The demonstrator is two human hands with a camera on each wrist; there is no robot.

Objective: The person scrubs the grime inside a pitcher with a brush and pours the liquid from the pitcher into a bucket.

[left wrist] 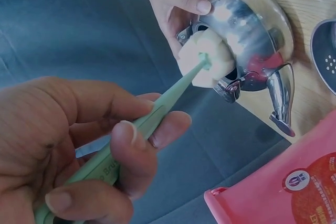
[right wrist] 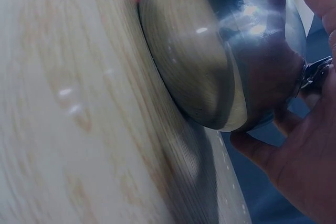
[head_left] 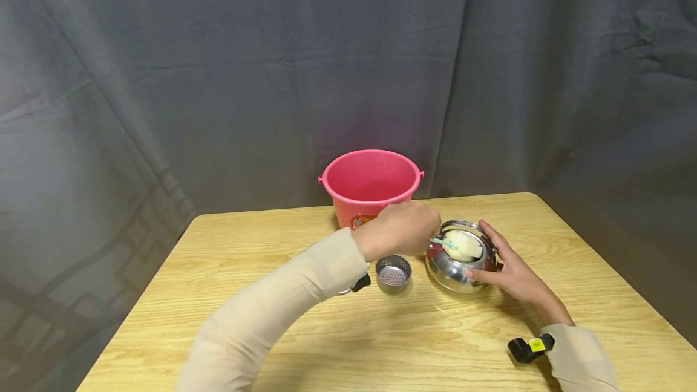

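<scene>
My left hand [head_left: 403,228] grips the pale green handle [left wrist: 157,106] of a sponge brush. Its cream sponge head [left wrist: 207,51] sits at the mouth of a shiny steel teapot [head_left: 452,270], partly inside; how deep it reaches is hidden. The pot stands on the table, its spout [left wrist: 281,95] pointing left in the head view, towards the left hand. From the right side my right hand [head_left: 506,268] holds the pot, thumb on the near side and fingers round the far side. In the right wrist view the teapot's rounded body [right wrist: 210,56] lies against that hand's fingers.
A small perforated steel strainer cup [head_left: 393,288] stands left of the teapot. Behind is a pink bucket [head_left: 340,201] with a label. A metal rim [head_left: 344,291] shows partly beneath the left sleeve. The wooden table [head_left: 218,259] ends at dark curtains [head_left: 245,107].
</scene>
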